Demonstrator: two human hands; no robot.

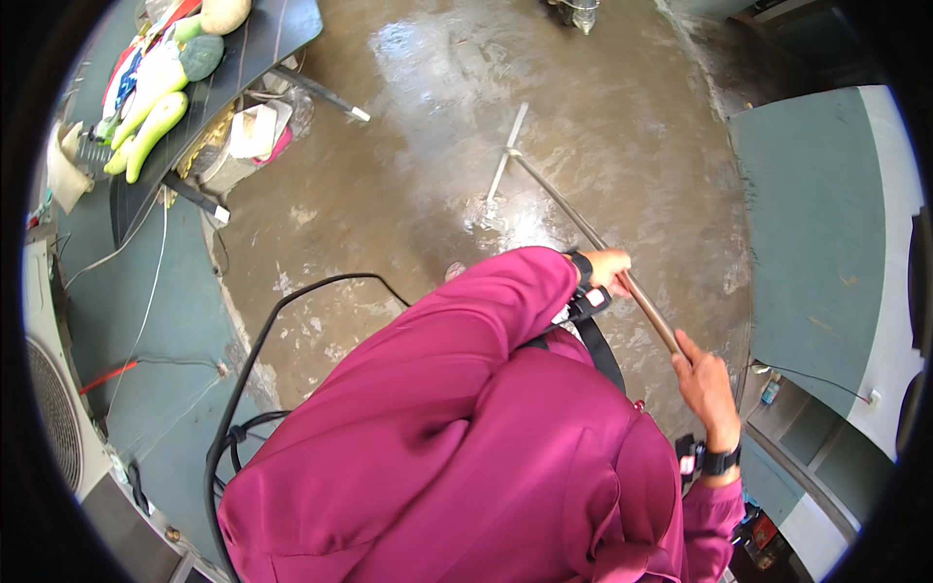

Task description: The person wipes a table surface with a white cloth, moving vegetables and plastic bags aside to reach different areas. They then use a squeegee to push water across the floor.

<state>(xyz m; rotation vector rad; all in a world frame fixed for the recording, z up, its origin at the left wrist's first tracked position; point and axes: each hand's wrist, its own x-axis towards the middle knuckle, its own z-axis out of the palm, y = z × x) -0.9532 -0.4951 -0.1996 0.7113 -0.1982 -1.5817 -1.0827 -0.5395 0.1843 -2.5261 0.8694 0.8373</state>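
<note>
Both hands grip the long metal handle [565, 200] of a floor squeegee. My left hand [609, 270] wraps around the handle partway down, its arm reaching across in front of my body. Nearer the handle's upper end, my right hand [705, 379] is closed around it, with the thumb lying along the pole. The handle slants away to the upper left, down to the squeegee's narrow crossbar head [517, 131], which lies on the wet concrete floor [641, 146]. Light glints off a film of water around the head.
At the upper left, a dark table [251, 36] holds pale green gourds [157, 131]; its angled legs [321, 91] reach over the floor. Beneath stands a bin [226, 167]. A black cable [266, 328] loops beside my left side. A blue-green wall [809, 218] borders the right.
</note>
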